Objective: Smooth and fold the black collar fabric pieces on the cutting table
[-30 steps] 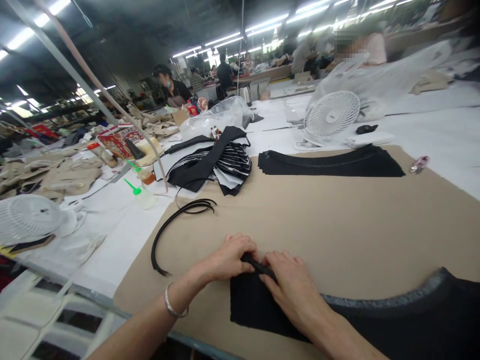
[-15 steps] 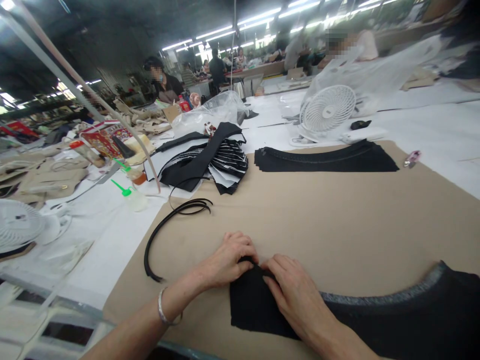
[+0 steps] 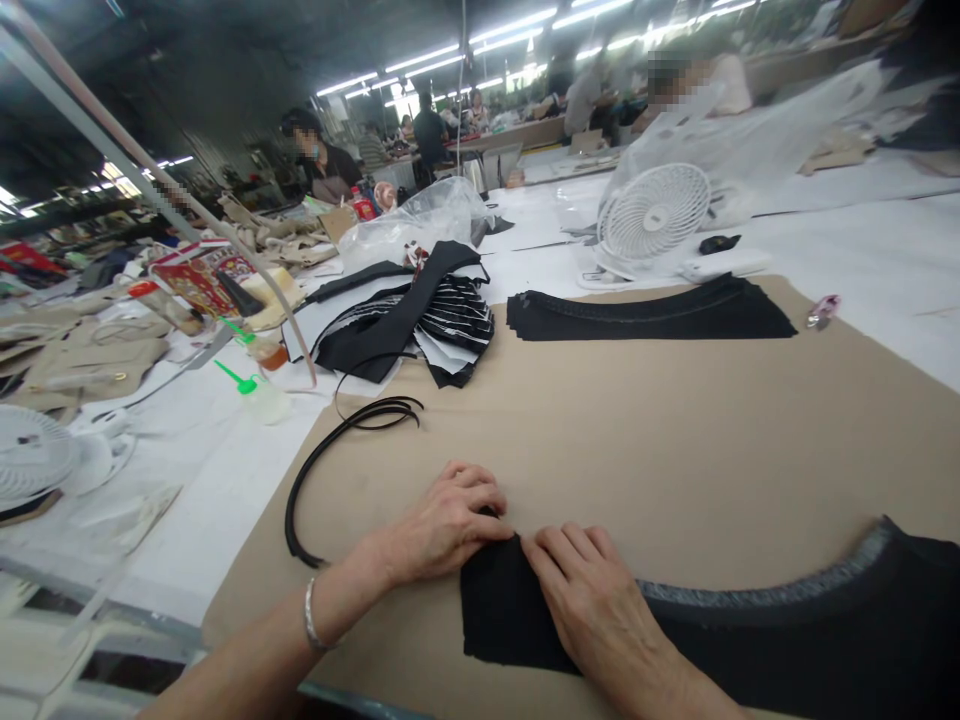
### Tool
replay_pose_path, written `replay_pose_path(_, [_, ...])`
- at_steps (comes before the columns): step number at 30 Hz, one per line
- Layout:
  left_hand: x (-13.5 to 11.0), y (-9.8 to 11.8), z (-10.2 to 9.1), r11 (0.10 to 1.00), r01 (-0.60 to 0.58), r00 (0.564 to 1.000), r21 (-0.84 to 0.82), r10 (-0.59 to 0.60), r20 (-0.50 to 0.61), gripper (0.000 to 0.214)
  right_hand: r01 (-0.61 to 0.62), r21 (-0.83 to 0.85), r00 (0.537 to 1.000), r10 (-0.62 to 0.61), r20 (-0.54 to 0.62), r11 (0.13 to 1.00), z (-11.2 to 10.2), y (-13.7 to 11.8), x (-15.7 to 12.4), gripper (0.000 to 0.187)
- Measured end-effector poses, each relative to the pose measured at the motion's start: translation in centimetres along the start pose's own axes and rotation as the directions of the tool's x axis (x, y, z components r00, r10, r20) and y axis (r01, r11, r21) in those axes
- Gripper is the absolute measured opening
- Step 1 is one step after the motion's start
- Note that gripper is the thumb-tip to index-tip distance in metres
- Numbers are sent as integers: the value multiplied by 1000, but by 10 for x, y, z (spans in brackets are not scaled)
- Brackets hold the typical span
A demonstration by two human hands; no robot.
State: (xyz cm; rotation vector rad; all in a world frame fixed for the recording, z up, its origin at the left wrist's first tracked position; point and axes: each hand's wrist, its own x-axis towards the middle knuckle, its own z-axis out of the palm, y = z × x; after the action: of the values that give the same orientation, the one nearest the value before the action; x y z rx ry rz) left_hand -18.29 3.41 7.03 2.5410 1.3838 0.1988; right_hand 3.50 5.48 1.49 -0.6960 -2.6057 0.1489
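A curved black fabric piece (image 3: 795,640) lies across the front of the brown sheet, with a fuzzy grey strip along its inner edge. My left hand (image 3: 457,520) pinches the top edge near its left end, thumb and fingers closed on the cloth. Just to the right, my right hand (image 3: 592,590) presses on the same edge with bent fingers close together, thumb side toward the left hand. The cloth under both sets of fingertips is partly hidden. Left of my hands lies a bundle of black cords (image 3: 300,500).
A brown sheet (image 3: 645,430) covers the worktop. Another curved black piece (image 3: 652,312) lies at its far edge, beside a fanned stack of black pieces (image 3: 450,320). A white fan (image 3: 654,212), a green-tipped bottle (image 3: 262,398) and a slanting pole (image 3: 262,265) stand beyond. Co-workers are in the background.
My right hand's fingers have straightened a little and shifted slightly down along the edge. The left hand stays at the edge, its thumb now farther along it. The view shifts slightly.
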Motion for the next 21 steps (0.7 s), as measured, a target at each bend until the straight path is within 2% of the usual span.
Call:
replay_pose_path(6, [-6,-1,-2,995,-45,999,89,43,24,30,63,-109,998,-61,24,992,-2,-4,-3,34])
replay_pose_path(9, [-8,1,-2,997,-26,1000,76,26,6,30,88,-152,996,-83,38,985,-4,-5,-2,36])
replay_pose_path(13, [-10,3,7,997,63,988,-46,-69,-141,34,75,-144,997,-72,28,987,-5,-4,1,31])
replay_pose_path(17, [-18,4,17,984,106,940,-141,-145,-309,29,10,-68,1000,-10,0,998,-5,-4,6,29])
replay_pose_path(21, [-30,8,23,986,108,931,-126,-145,-335,29,-91,65,995,88,51,994,-7,-10,13,22])
